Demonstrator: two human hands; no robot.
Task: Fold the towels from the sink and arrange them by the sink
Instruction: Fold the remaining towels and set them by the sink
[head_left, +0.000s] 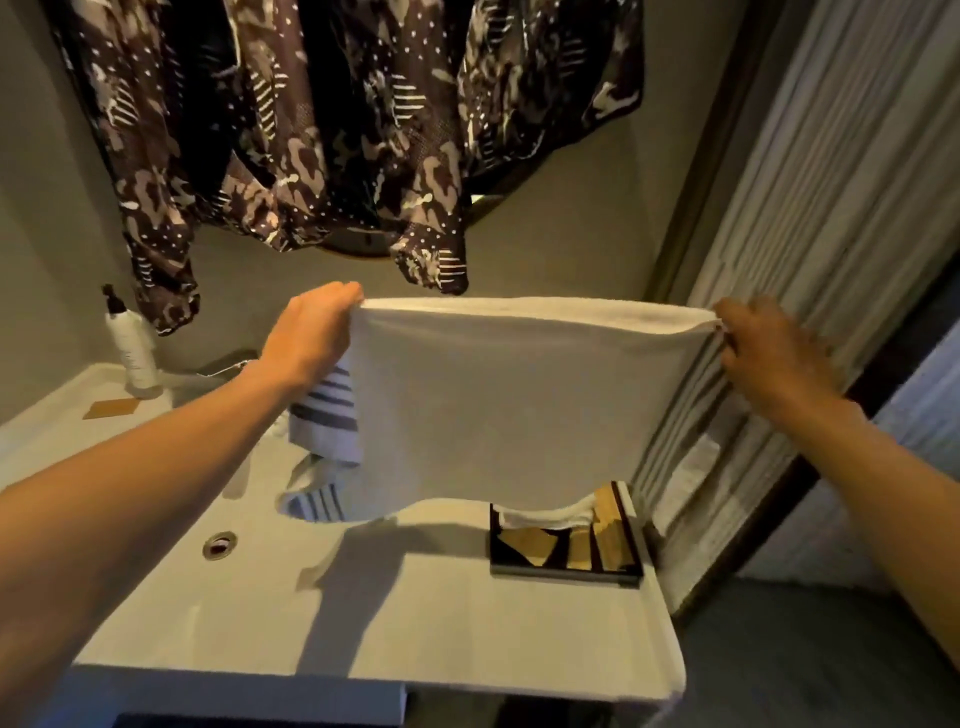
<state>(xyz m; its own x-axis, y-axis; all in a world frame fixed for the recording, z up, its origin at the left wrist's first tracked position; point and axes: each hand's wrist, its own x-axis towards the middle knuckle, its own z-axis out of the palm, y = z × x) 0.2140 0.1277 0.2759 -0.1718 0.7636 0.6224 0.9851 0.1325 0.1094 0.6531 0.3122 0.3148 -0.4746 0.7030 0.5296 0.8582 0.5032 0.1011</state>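
Nearest, white surface (467, 639) beside the sink (249, 566), bare in front, a dark patterned tray (566, 545) farther right. Above it, white towel (519, 405) stretched in the air, long axis running left to right, top edge taut, lower edge hanging just over the tray. Left hand (311, 338) pinching the top left corner, right hand (763, 348) pinching the top right corner, fingers of both closed tight on the cloth. Both hands level, about equally near. Behind the left hand, a striped towel (324, 431) drooping into the sink, whether gripped or merely draped not clear. Likely next: corners brought together, halving the towel along its length. Beyond, a pump bottle (130, 343) and patterned cloth (322, 124) on the wall.
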